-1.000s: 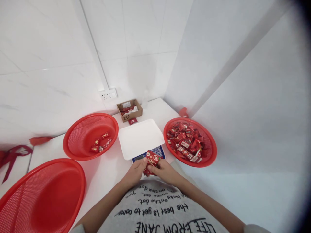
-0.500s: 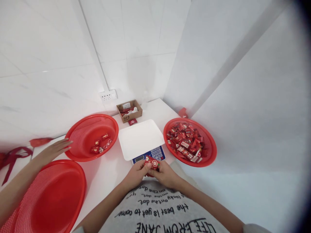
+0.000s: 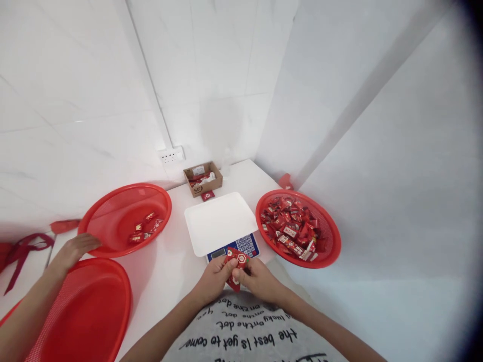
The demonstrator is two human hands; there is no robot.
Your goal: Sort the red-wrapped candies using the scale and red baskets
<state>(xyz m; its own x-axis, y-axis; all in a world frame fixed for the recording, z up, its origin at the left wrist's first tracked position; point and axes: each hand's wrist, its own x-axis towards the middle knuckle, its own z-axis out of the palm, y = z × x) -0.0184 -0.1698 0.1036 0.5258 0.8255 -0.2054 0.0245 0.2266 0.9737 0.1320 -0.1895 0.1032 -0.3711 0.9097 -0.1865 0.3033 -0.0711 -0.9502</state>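
Small red wrapped packets (image 3: 234, 284) with white flower-like marks are held in front of my shirt, apparently more than one. My left hand (image 3: 213, 279) grips them from the left, its thumb pressed on top. From the other side my right hand (image 3: 262, 281) pinches them too, and the fingers beneath are partly hidden. Just beyond my hands stands a digital scale with a bare white pan (image 3: 222, 221) and a blue keypad (image 3: 247, 245). To the right, a red mesh basket (image 3: 337, 246) holds a heap of similar red packets.
Another person's hand (image 3: 77, 249) touches the rim of a red basket (image 3: 124, 190) with several packets inside. Nearer, a second red basket (image 3: 90, 306) shows a bare bottom. A cardboard box (image 3: 198, 188) with packets stands by the wall, a single packet (image 3: 208, 195) before it.
The other person's hand has closed on the far left basket's rim, and that basket has shifted left. Between my hands the packets have spread, showing a second one lower down. My view has tilted slightly.
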